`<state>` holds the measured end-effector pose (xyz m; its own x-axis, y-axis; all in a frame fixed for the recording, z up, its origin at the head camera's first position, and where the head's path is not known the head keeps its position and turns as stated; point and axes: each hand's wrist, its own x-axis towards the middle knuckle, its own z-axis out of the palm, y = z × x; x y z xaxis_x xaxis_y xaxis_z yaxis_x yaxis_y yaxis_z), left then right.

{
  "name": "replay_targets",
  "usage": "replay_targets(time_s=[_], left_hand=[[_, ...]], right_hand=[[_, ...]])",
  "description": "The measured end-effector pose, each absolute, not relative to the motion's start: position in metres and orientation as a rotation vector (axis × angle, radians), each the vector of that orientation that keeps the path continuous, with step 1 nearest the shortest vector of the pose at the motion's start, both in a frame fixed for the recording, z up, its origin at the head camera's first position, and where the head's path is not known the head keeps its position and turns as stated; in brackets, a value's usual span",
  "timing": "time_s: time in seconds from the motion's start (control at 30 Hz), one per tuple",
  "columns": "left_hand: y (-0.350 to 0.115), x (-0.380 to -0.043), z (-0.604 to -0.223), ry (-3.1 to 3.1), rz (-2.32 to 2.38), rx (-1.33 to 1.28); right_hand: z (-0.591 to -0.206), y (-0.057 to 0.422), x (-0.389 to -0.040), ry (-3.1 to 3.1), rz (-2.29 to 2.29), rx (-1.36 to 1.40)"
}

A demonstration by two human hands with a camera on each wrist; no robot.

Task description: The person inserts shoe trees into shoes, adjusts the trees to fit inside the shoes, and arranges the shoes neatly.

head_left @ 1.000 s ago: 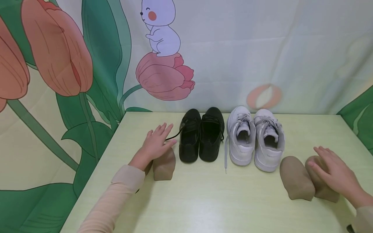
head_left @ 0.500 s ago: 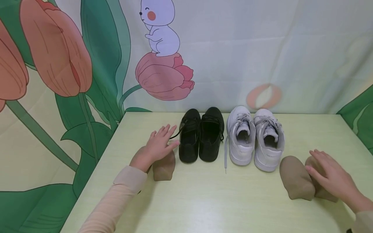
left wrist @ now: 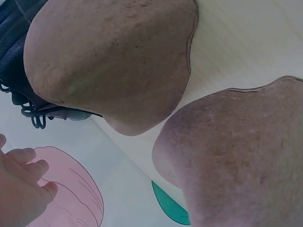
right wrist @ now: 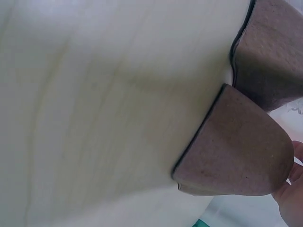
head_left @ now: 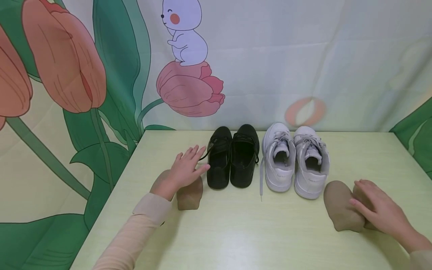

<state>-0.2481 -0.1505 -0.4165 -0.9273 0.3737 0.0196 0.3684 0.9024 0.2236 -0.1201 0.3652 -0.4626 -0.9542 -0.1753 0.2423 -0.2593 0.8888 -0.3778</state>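
My left hand (head_left: 185, 168), fingers straight and spread, hovers over a pair of brown, moulded shoe-toe-shaped forms (head_left: 189, 195); it partly covers the left one. The thumb is close to the heel of the left black shoe (head_left: 218, 176). In the left wrist view the fingers (left wrist: 23, 170) hold nothing. At the right, my right hand (head_left: 383, 212) lies over the outer form of a second brown pair, with the inner form (head_left: 342, 206) beside it. In the right wrist view the fingertips come close to the outer form's rounded end (right wrist: 241, 151); contact is unclear.
A second black shoe (head_left: 244, 161) and a pair of white laced sneakers (head_left: 280, 172) stand in a row at the back of the pale table (head_left: 256, 236). One white lace trails onto the tabletop. A printed cloth (head_left: 256, 75) hangs behind.
My right hand has moved left and slightly down over the outer brown form. My left hand has drifted slightly right towards the black shoe. The shoes and forms have stayed in place.
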Motion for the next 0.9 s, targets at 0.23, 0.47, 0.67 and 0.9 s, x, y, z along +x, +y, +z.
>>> replay_targets(time_s=[0.23,0.47,0.67,0.9], left_hand=[[-0.147,-0.248,-0.416,3.043,0.329,0.629],[-0.141,-0.246,-0.414,3.032,0.338,0.654],[-0.136,-0.245,-0.413,3.029,0.331,0.667],[-0.131,-0.245,-0.414,3.032,0.338,0.71]], right_hand=[[-0.461,0.362,-0.119,-2.9,0.571,0.318],[-0.465,0.358,-0.116,-2.907,0.567,0.368],[-0.465,0.355,-0.114,-2.894,0.567,0.377],[-0.465,0.348,-0.11,-2.872,0.592,0.408]])
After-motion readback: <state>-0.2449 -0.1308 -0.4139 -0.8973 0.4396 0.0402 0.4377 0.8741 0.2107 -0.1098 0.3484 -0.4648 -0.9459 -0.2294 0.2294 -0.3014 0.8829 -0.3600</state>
